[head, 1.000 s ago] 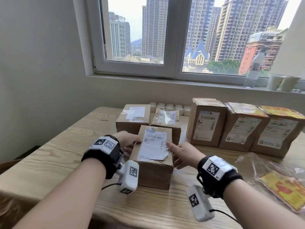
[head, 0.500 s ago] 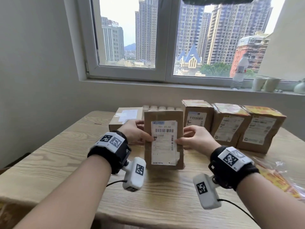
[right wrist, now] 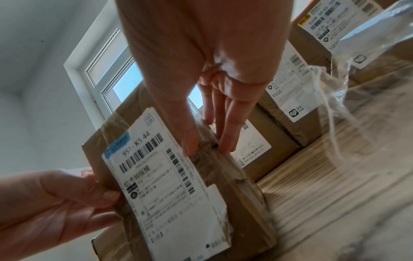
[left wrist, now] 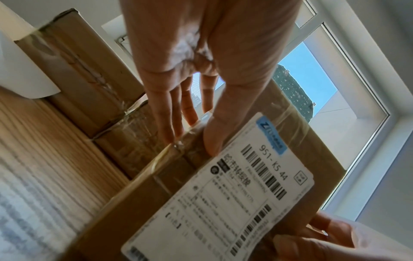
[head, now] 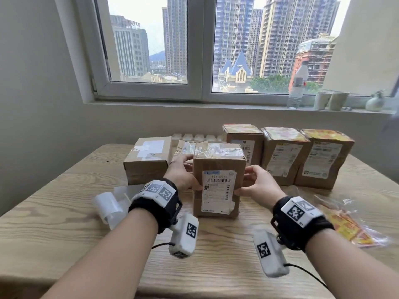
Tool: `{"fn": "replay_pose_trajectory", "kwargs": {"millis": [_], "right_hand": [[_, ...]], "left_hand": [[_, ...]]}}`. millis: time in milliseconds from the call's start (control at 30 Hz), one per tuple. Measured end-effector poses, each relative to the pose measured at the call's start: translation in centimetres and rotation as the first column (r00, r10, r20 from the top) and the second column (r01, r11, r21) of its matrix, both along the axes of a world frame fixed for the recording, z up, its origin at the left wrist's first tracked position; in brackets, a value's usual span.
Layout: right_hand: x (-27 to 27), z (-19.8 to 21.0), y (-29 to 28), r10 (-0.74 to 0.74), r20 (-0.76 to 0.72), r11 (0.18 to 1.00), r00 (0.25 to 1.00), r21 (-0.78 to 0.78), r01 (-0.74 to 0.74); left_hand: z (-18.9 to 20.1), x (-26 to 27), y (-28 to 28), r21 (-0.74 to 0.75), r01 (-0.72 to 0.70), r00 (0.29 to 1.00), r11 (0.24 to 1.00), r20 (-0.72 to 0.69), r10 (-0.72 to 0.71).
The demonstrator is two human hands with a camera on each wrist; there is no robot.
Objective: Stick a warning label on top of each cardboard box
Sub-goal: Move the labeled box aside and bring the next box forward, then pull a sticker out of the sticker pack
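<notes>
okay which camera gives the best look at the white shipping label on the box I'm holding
The left wrist view: the shipping label fills the frame, code 951-KS 44 sharp. The right wrist view shows it whole but blurrier, with a torn lower corner. The head view shows it small, facing the camera.

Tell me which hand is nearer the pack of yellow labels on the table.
Right. The right hand grips the upright box beside the yellow label pack; the left hand grips the box's far side.

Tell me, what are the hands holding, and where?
Both hold the cardboard box standing upright on the table: left hand grips its left side, right hand its right side.
</notes>
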State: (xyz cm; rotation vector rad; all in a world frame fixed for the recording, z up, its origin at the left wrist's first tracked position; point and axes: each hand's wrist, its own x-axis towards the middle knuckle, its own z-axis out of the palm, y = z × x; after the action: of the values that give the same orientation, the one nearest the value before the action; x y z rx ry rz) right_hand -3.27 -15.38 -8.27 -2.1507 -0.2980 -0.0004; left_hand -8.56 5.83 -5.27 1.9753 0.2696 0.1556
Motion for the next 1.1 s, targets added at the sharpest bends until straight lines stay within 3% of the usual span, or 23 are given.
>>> {"fn": "replay_pose_trajectory", "kwargs": {"millis": [267,400,500,600,700,867,1100], "right_hand": [[-0.3,1.8,-4.8,-0.033,0.087,0.998,0.996,0.052,0.029],[-0.4,2.0,-8.7,-0.177,0.171,0.981,0.969,-0.046,0.187],[-0.5,0.8,-10.9,-0.253,0.206,0.943,0.945,-0.166,0.288],[-0.6,-0.5,-12.2,-0.275,0.143,0.883,0.951,-0.353,0.309],[-0.7,-2.0,-13.1,-0.273,0.021,0.822,0.962,-0.514,0.244],[-0.7,-3.3,-13.7,-0.22,-0.077,0.832,0.972,-0.534,0.147],[-0.3,-2.7,-14.2,-0.217,-0.023,0.892,0.976,-0.411,0.189]], "left_hand": [[-0.7,-0.5,0.9,-0.035,-0.006,1.0,0.999,-0.018,0.006],[0.1,-1.9,0.3,-0.121,-0.275,0.951,0.954,0.114,0.289],[1.6,-3.2,-1.5,-0.236,-0.299,0.92,0.925,0.188,0.345],[3.6,-3.7,-4.2,-0.254,-0.151,0.959,0.955,0.198,0.204],[4.7,-3.6,-7.8,-0.215,0.057,0.988,0.975,0.152,-0.024],[3.2,-1.9,-13.6,-0.165,0.324,0.942,0.932,-0.03,-0.333],[-1.1,1.6,-17.9,-0.094,0.373,0.894,0.923,-0.231,-0.385]]}}
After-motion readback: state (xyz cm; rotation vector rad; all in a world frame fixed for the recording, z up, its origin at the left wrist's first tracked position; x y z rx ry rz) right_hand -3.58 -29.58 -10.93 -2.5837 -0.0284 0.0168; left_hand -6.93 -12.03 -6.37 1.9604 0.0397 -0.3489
